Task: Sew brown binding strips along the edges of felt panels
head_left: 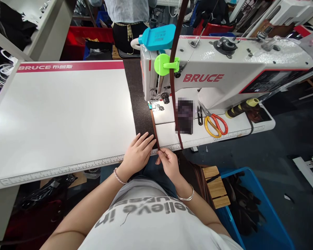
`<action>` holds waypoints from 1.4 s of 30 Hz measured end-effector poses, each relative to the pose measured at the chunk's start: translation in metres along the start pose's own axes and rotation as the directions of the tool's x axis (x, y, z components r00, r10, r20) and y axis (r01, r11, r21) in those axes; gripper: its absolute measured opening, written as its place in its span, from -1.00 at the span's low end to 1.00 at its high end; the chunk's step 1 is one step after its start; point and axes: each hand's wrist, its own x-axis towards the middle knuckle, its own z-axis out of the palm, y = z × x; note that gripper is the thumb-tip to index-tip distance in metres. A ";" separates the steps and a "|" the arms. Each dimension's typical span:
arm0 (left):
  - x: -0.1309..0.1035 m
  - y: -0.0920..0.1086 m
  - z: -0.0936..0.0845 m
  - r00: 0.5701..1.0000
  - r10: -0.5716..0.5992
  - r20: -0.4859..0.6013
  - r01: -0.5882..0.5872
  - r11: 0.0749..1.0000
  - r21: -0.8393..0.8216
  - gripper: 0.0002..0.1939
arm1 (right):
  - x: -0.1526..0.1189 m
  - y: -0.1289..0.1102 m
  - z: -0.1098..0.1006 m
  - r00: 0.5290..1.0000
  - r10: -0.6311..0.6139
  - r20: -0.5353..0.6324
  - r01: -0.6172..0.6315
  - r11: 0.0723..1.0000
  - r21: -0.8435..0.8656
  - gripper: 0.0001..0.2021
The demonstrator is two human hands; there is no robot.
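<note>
My left hand (139,151) lies flat with its fingers a little apart on the dark brown cloth (139,100), and it covers part of the near end. My right hand (168,161) pinches a thin brown strip (154,128) between thumb and finger at the table's front edge, so I can't see the bit inside my grip. The strip runs along the cloth's right side up to the foot of the white machine (206,67). The needle is too small to make out, and the machine's head hides some of the cloth behind it. A long brown band (173,86) hangs in front of the machine, its top cut off. Right of it is a dark thing (184,116) that is all blurry squares, then black snips (199,116) and scissors (216,125) with a yellow and a red handle. The table (67,114) is white and shiny, with a ruler (67,172) along its front. Past it are a red bin (75,41) and a person (127,12) with the head out of view. By my right side, a blue bin (270,215) holding dark stuff is cut off at the bottom.
</note>
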 end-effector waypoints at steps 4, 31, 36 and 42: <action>-0.001 0.000 -0.002 1.000 -0.008 0.021 0.008 1.000 -0.009 -0.60 | 0.000 -0.001 0.000 1.000 0.007 0.005 -0.007 1.000 0.002 -0.73; 0.000 0.001 -0.004 1.000 -0.005 0.020 0.006 1.000 -0.011 -0.61 | -0.002 0.002 0.000 1.000 -0.015 0.007 0.015 1.000 0.025 -0.73; -0.003 0.001 0.000 1.000 -0.005 -0.013 0.005 1.000 -0.021 -0.61 | 0.001 0.004 0.000 1.000 -0.016 0.020 0.014 0.997 0.080 -0.73; -0.005 0.004 0.003 0.999 -0.006 -0.042 0.007 1.000 0.023 -0.62 | 0.006 0.004 0.000 1.000 0.001 0.029 -0.007 0.979 0.205 -0.74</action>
